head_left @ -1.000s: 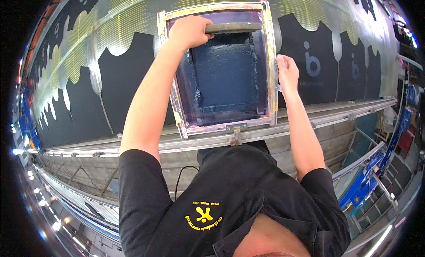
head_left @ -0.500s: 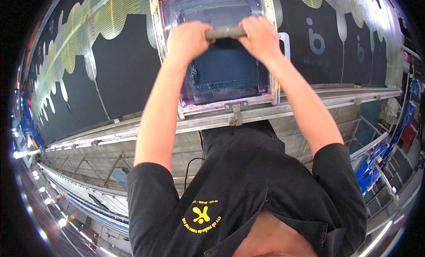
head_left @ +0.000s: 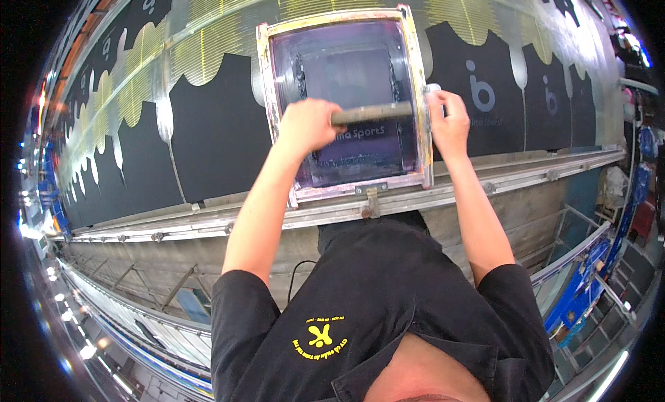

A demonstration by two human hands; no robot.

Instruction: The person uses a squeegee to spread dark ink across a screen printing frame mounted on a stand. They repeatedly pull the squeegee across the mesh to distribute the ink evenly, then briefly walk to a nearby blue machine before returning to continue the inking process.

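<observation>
Where the left grip (head_left: 309, 127) ends, the squeegee (head_left: 377, 114) juts rightward.

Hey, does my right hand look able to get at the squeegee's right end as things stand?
Probably yes. The right hand is close by, just outside the frame. That end of the squeegee is uncovered; the left hand grips the other. Only the frame's side rail lies between.

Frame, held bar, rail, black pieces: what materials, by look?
Frame: probably metal, pale and straight-edged under coloured smears. Held bar: possibly wood, dull grey-brown; its look leaves this open. Rail: likely metal, by its silvery sheen. Black pieces: likely fabric, flat and matte with cut outlines.
</observation>
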